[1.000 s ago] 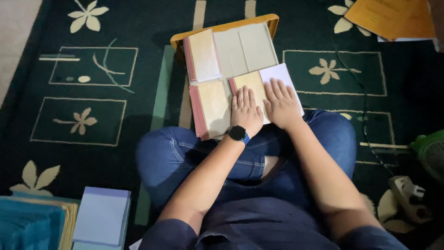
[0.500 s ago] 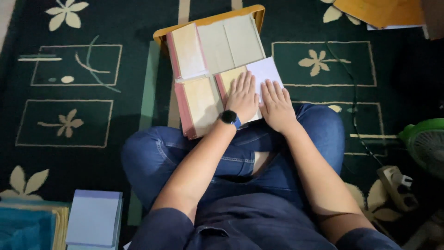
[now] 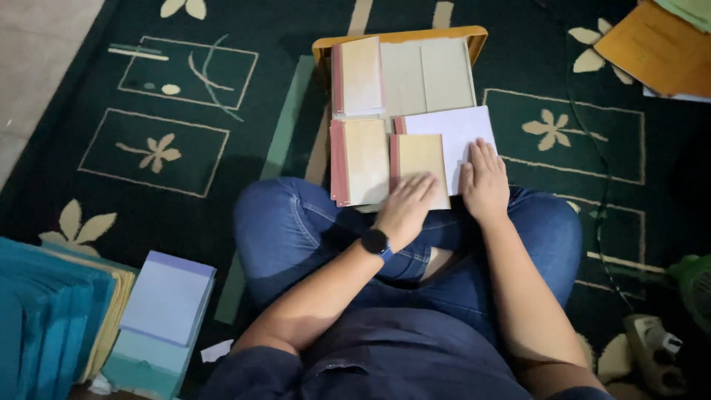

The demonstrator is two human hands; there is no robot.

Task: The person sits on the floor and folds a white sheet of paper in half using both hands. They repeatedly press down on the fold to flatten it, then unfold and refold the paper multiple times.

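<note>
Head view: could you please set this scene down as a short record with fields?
Setting: a person sits cross-legged on a dark green carpet with pale flower patterns
Left hand: flat on a cream booklet; a dark watch on the wrist
Right hand: flat on a white sheet
Beneath: an orange tray holding more cream booklets
Nearby: pale blue paper stack, lower left

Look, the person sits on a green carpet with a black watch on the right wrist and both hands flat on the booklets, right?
Not quite. In the head view the black watch is on the left wrist, not the right. The rest holds: the left hand and right hand lie flat on the booklets, and the person sits on a green carpet.
</note>
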